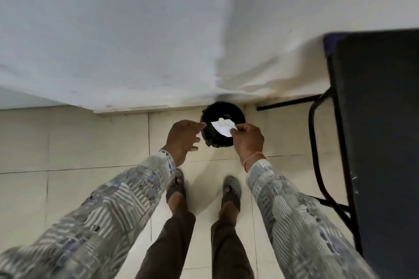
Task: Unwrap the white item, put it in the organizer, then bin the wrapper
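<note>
A black round bin (223,115) lined with a dark bag stands on the floor against the wall. My right hand (248,140) pinches a white paper wrapper (223,128) by its right edge and holds it above the bin's opening. More white scraps lie inside the bin behind it. My left hand (183,137) hovers just left of the bin, fingers loosely spread, one fingertip near the wrapper's left corner; it holds nothing. The organizer and the white item are out of sight.
A dark table (383,133) with black metal legs (317,142) stands at the right. A white wall (136,41) rises behind the bin. My feet in sandals (231,190) stand on pale floor tiles (79,142) just in front of the bin.
</note>
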